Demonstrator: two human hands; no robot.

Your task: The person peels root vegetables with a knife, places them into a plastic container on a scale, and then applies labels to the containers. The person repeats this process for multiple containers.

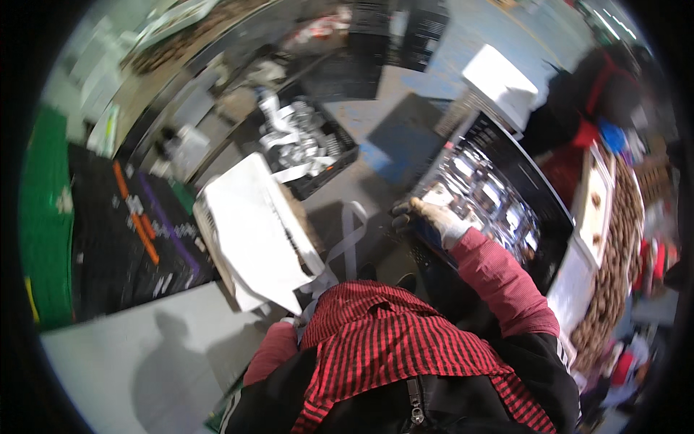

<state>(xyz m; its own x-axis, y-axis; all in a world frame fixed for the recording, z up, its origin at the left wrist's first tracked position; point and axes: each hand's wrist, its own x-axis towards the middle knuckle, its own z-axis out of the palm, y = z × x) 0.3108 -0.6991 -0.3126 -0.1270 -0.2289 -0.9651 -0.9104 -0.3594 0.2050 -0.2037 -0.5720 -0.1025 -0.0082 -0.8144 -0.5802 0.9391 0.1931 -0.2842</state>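
Observation:
My right hand [434, 217], in a pale glove with dark fingertips, is at the near left corner of a black plastic crate [534, 163]. Blur hides whether its fingers grip the rim. Shiny clear-wrapped packs [488, 200] fill much of this crate. Low by my waist, my left hand [295, 321] shows only a sliver beside the striped apron [401, 336]; its fingers are hidden. Just ahead of it lies a white sheet [255, 233] over a pale box or stack. A loose white strip [349, 238] hangs between the hands.
A black crate [336, 163] ahead holds tangled white strips [295, 135]. Folded black crates [130, 233] and green ones [49, 217] are stacked at left. A white foam box [499, 81] stands beyond the packs. At right, a person in dark clothing [591, 92] is near brown produce [612, 260].

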